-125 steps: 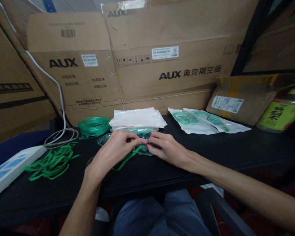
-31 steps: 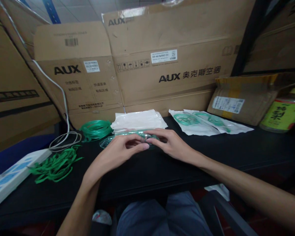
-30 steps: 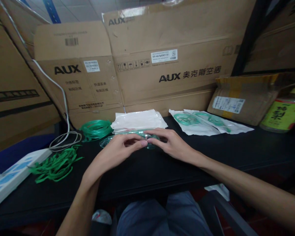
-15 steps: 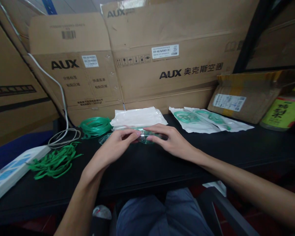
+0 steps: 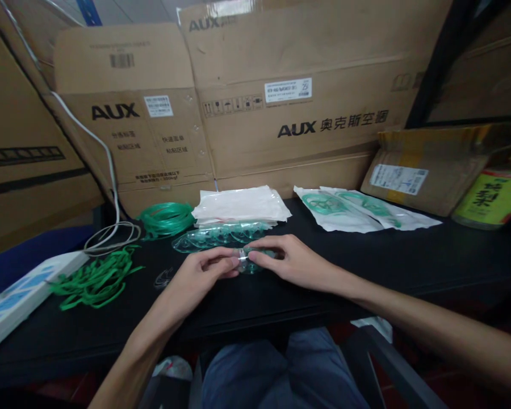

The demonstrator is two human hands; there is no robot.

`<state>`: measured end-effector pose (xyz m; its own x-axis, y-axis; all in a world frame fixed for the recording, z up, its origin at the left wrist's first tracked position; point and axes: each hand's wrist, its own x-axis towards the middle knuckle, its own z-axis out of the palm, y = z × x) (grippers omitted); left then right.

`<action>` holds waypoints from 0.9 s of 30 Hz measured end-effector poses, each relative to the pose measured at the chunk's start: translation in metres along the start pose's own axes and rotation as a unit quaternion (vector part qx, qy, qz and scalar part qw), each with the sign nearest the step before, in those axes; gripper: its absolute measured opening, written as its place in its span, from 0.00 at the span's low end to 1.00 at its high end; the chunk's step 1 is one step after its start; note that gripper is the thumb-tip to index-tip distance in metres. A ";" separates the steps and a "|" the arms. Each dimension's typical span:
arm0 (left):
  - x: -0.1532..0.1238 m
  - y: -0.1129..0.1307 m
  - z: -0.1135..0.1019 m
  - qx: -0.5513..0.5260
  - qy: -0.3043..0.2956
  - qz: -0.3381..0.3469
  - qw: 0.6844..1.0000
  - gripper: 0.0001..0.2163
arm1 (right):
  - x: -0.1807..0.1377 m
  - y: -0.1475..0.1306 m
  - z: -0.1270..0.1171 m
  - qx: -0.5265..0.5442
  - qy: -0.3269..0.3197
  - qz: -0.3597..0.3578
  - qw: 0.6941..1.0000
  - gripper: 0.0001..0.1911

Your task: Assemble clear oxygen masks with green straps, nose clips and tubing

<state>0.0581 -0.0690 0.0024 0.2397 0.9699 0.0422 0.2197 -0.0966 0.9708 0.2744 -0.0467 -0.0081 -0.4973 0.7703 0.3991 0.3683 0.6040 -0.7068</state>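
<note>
Between my two hands, just above the black table, is a clear green plastic oxygen mask (image 5: 252,267) with a shiny metal strip near its top. My left hand (image 5: 210,267) pinches its left side between thumb and fingers. My right hand (image 5: 289,258) grips the other side, thumb and fingertips close to the strip. Much of the mask is hidden behind my fingers. Just behind my hands lies a row of nested clear green masks (image 5: 217,236). Several thin metal strips (image 5: 164,278) rest on the table left of my left hand.
White packets (image 5: 242,204) are stacked behind the masks. Left are a green tubing coil (image 5: 165,220), green elastic straps (image 5: 97,278) and a power strip (image 5: 29,295). Right are two packs (image 5: 349,207) with green tubing, a carton (image 5: 421,170) and a jar (image 5: 494,193). Large cardboard boxes (image 5: 247,142) stand behind.
Both hands have moved toward me, carrying the mask away from the row behind. That row and the small metal strips at left now show.
</note>
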 end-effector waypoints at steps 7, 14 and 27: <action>-0.011 -0.011 0.007 -0.034 -0.031 -0.003 0.999 0.15 | -0.024 -0.010 0.023 0.046 0.116 0.035 0.992 0.13; -0.014 -0.014 0.008 -0.014 -0.042 0.024 0.999 0.14 | -0.027 -0.013 0.021 0.085 0.094 0.028 0.992 0.10; -0.019 -0.020 0.015 0.061 -0.016 0.055 0.997 0.18 | -0.030 -0.016 0.027 0.089 0.100 0.050 0.990 0.11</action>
<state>0.0636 -0.0886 -0.0212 0.2978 0.9447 0.1374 0.3031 -0.2301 0.9248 0.2624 -0.0848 -0.0250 -0.2925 0.8608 0.4165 0.2546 0.4899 -0.8338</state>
